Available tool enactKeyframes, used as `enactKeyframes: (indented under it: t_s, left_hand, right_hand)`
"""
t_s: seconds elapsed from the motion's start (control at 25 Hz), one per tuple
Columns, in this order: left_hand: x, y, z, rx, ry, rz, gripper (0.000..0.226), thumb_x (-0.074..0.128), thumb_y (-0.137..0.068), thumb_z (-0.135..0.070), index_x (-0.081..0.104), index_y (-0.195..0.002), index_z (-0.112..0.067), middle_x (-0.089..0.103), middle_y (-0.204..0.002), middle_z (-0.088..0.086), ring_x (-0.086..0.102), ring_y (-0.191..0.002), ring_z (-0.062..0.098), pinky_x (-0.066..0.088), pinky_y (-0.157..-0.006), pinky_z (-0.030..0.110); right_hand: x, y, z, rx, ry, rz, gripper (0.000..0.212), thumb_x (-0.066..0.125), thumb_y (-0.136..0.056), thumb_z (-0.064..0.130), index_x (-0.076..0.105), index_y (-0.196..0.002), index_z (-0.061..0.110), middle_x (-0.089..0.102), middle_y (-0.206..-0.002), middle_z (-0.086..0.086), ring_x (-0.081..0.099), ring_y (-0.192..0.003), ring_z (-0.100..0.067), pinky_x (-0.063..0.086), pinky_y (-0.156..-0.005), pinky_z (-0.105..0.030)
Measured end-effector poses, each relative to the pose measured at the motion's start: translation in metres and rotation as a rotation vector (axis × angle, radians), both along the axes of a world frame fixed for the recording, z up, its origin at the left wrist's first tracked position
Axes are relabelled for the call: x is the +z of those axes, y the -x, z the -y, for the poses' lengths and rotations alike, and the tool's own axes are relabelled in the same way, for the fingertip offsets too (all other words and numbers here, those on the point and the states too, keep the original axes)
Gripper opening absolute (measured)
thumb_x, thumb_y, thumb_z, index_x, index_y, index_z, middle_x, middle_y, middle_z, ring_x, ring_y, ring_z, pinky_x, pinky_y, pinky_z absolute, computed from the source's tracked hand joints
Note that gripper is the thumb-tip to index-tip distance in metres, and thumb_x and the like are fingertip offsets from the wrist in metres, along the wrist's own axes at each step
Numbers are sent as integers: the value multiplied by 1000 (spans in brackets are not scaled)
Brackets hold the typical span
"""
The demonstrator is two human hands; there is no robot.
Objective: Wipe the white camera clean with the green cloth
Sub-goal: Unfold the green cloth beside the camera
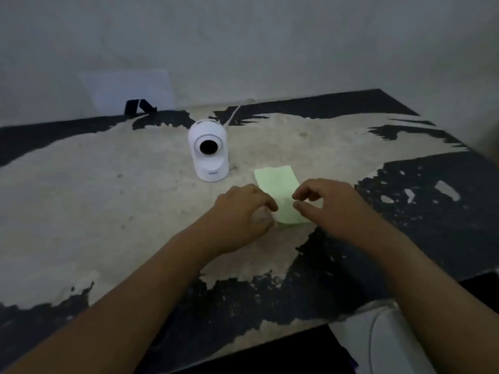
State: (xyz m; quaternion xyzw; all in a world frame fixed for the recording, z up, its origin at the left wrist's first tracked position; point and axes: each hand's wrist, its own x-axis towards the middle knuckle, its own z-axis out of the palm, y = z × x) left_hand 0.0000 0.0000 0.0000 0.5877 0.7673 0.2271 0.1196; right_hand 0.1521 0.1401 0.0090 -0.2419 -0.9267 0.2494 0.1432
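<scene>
Both hands pinch the near edges of the green cloth (pixel 278 190): left hand (pixel 243 211), right hand (pixel 329 203). The white camera (pixel 209 149) stands just beyond on the bench (pixel 94 198), with open bench to its left.

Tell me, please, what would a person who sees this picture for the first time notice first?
The eye goes first to the white camera, standing upright near the middle of the worn table with its dark round lens facing the viewer. Next comes the pale green cloth, lying flat just right of the camera and nearer to the person. The left hand and right hand meet at the cloth's near end.
</scene>
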Motion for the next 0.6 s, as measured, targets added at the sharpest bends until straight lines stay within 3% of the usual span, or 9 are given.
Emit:
enactKeyframes:
  t_s: [0.04, 0.12, 0.28, 0.44, 0.52, 0.6]
  left_hand:
    - [-9, -5, -6, 2, 60, -68, 32, 55, -83, -45, 57, -113, -34, 53, -120, -3, 46, -109, 21, 40, -94, 39]
    - [-23, -15, -14, 58, 106, -194, 36, 53, -81, -50, 56, -113, -33, 48, -121, -2, 41, -112, 24, 34, -93, 38]
    - [-31, -21, -21, 157, -9, -224, 23, 50, -85, -39, 61, -101, -26, 51, -113, -1, 43, -106, 25, 31, -84, 35]
    - [-14, -19, -22, 192, -61, -52, 17, 50, -85, -31, 62, -89, -20, 59, -102, 2, 50, -98, 28, 41, -84, 41]
    - [3, -19, -16, 179, -170, 82, 16, 51, -84, -29, 62, -82, -17, 63, -90, 1, 55, -88, 25, 45, -80, 43]
    - [23, -17, -5, 168, -234, 195, 14, 54, -86, -26, 63, -80, -17, 65, -81, -4, 58, -78, 14, 48, -75, 33]
  right_hand:
    - [-5, -6, 2, -23, 12, 1, 14, 65, -85, 27, 67, -98, 21, 64, -94, 6, 58, -90, -13, 39, -68, -14]
    - [-13, -15, 3, -60, -3, 29, 18, 65, -85, 26, 66, -101, 20, 60, -95, 6, 55, -88, -13, 35, -66, -17]
    - [-20, -19, 11, -62, 19, 18, 27, 66, -83, 30, 63, -109, 24, 57, -104, 6, 56, -95, -16, 46, -86, -33]
    - [-23, -10, 19, -46, -67, 82, 50, 62, -77, 48, 52, -124, 32, 50, -130, 4, 45, -120, -21, 32, -103, -43]
    - [-19, -3, 24, -35, -165, 61, 52, 48, -75, 56, 58, -118, 28, 57, -121, 2, 51, -112, -23, 34, -95, -42]
    - [-9, 1, 29, 0, -175, -78, 43, 42, -79, 50, 65, -100, 20, 65, -96, 0, 58, -89, -22, 40, -79, -38]
